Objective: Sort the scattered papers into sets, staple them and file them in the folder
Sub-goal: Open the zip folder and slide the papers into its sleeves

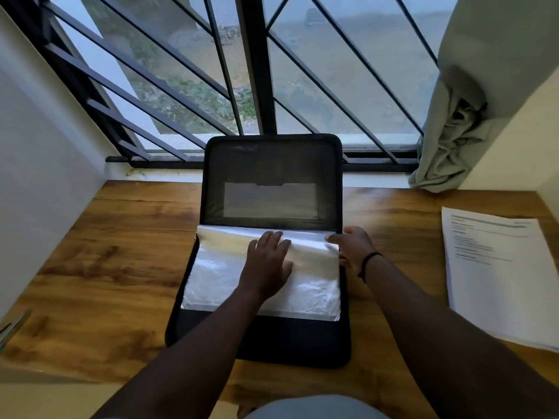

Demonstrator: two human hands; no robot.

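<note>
A black zip folder lies open in the middle of the wooden desk, its mesh-lined lid standing up against the window. Clear plastic sleeves lie across its lower half. My left hand rests flat on the sleeves with its fingers spread. My right hand is at the sleeves' upper right corner and pinches their edge between thumb and fingers. A stack of printed papers lies on the desk to the right, apart from both hands.
The wooden desk runs from a white wall on the left to a wall on the right. A barred window stands behind, with a grey curtain bunched at its right. A metal object pokes in at the left edge.
</note>
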